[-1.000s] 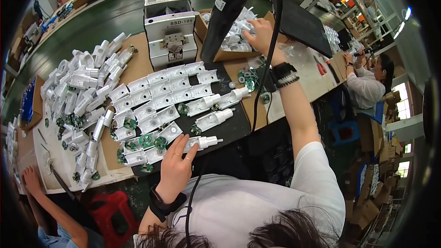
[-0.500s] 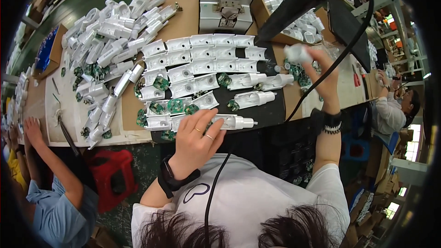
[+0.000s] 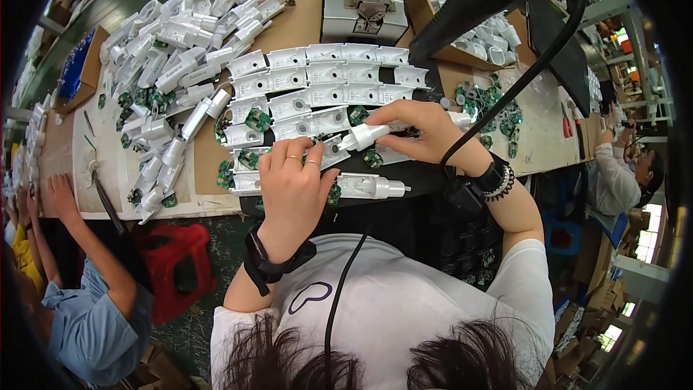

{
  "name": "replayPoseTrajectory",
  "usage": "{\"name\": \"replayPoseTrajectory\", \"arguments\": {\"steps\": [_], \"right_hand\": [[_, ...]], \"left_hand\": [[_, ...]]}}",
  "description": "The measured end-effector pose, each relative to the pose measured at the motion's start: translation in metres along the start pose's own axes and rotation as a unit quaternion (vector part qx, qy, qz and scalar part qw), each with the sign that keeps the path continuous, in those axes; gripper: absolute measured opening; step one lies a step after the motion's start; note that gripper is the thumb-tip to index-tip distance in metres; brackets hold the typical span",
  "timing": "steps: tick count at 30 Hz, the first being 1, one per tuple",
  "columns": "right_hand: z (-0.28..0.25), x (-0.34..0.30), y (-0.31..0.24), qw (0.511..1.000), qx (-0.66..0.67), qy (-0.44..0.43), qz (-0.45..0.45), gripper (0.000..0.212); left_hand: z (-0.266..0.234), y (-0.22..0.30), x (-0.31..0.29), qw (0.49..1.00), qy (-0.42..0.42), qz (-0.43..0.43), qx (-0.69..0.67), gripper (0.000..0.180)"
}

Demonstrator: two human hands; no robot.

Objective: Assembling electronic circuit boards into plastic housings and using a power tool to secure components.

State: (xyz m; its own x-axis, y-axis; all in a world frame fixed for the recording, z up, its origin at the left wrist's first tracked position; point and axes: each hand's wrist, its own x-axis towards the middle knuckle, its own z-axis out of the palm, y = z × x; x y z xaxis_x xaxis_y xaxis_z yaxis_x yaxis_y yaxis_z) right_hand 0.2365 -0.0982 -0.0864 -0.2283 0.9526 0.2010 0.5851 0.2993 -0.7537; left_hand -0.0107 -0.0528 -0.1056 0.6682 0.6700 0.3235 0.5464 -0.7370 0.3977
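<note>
My right hand [image 3: 427, 136] pinches a white plastic cylindrical piece [image 3: 361, 136] between thumb and fingers, over the right end of a row of white plastic half-shells [image 3: 292, 105]. My left hand [image 3: 292, 191] rests palm down on the nearer rows, fingers stretched forward and thumb apart. Its index fingertip is close to the held piece and a half-shell [image 3: 332, 153]; exact contact there cannot be made out. Small green circuit boards [image 3: 258, 120] lie in and beside the shells. Below the held piece is another board [image 3: 373, 158]. A nearer white shell with a narrow tip [image 3: 372, 187] lies to the right of my left hand.
A heap of white plastic housings [image 3: 173, 43] covers the table's left. A metal fixture [image 3: 369, 0] stands at the back, beside a cardboard box of white parts [image 3: 494, 47]. More boards [image 3: 498, 112] lie at right. A black cable [image 3: 530, 76] hangs across my right forearm; co-workers sit both sides.
My right hand has come from the right side to the middle of the rows, bringing the white cylindrical piece. My left hand has shifted slightly left and forward.
</note>
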Motion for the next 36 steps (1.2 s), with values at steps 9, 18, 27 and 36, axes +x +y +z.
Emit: {"name": "replayPoseTrajectory", "arguments": {"steps": [9,18,27,36], "right_hand": [[0.012,0.010,0.003,0.990,-0.122,-0.037,-0.063,0.030],[0.016,0.015,0.005,0.964,-0.223,-0.062,-0.130,0.028],[0.015,0.019,0.005,0.962,-0.220,-0.085,-0.141,0.026],[-0.020,0.012,0.003,0.945,-0.259,-0.070,-0.185,0.019]], "left_hand": [[0.008,-0.003,0.002,1.000,0.011,-0.001,-0.011,0.036],[0.008,-0.004,0.003,1.000,0.007,-0.003,-0.024,0.036],[0.013,-0.007,-0.002,0.999,0.010,0.041,-0.006,0.026],[0.014,-0.006,0.004,0.996,0.012,0.083,0.016,0.035]]}}
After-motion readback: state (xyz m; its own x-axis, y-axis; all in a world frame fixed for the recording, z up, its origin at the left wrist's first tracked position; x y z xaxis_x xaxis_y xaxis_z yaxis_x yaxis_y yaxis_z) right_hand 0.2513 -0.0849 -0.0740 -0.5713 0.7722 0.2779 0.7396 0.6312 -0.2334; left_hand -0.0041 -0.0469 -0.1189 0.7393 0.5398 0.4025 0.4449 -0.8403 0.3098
